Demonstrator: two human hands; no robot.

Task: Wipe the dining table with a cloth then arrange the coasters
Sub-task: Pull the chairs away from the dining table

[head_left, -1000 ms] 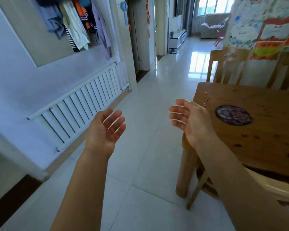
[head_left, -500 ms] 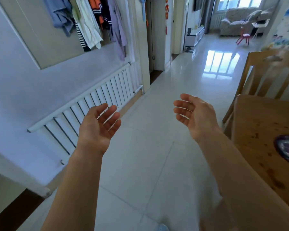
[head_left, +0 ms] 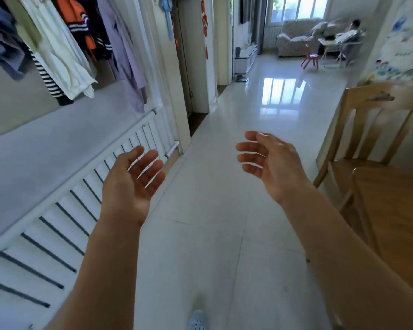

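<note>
My left hand (head_left: 131,184) is raised over the tiled floor, palm up, fingers spread, holding nothing. My right hand (head_left: 272,163) hangs at the same height, fingers apart and empty. Only a corner of the wooden dining table (head_left: 396,215) shows at the right edge, to the right of my right forearm. No cloth and no coaster are in view.
A wooden chair (head_left: 367,129) stands at the table's far end. A white radiator (head_left: 81,201) lines the left wall under hanging clothes (head_left: 65,44). The tiled hallway (head_left: 224,210) runs ahead to a living room with a sofa (head_left: 298,34), a red stool (head_left: 310,60) and a seated person (head_left: 351,32).
The view has swung left and forward, away from the table. The dark round coaster and most of the tabletop have slid out of frame. Both hands stay open and empty.
</note>
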